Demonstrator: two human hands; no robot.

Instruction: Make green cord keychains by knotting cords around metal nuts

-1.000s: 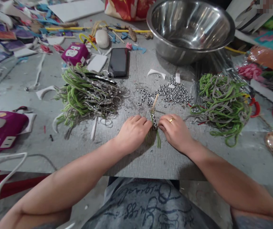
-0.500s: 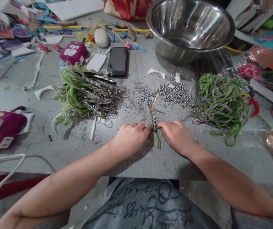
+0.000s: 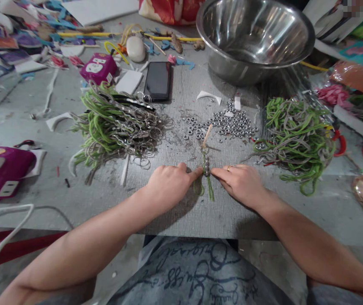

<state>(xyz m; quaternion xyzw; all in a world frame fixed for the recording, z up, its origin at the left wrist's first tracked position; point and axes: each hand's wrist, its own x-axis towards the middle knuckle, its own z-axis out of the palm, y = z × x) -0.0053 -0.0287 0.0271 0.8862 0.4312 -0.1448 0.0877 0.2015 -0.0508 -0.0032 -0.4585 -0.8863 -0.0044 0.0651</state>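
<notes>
A short braid of green cord with metal nuts (image 3: pixel 207 164) lies upright on the grey table, its loose green ends pointing toward me. A small wooden stick (image 3: pixel 207 135) is at its far end. My left hand (image 3: pixel 173 183) touches the braid from the left with a fingertip, the other fingers curled. From the right, my right hand (image 3: pixel 243 183), with a ring on one finger, reaches the braid's edge, fingertips pressed together. Beyond the braid, many loose metal nuts (image 3: pixel 232 123) are scattered.
At the left is a bundle of green and grey cords with metal pieces (image 3: pixel 114 125); another cord pile (image 3: pixel 298 140) lies at the right. Farther back are a phone (image 3: pixel 158 81), a steel bowl (image 3: pixel 238 70) and a purple box (image 3: pixel 99 67). A second purple object (image 3: pixel 13 169) sits far left.
Both hands have shifted slightly at the braid. My left index finger now extends against it, and a green loop shows beside it. My right fingers lie straighter.
</notes>
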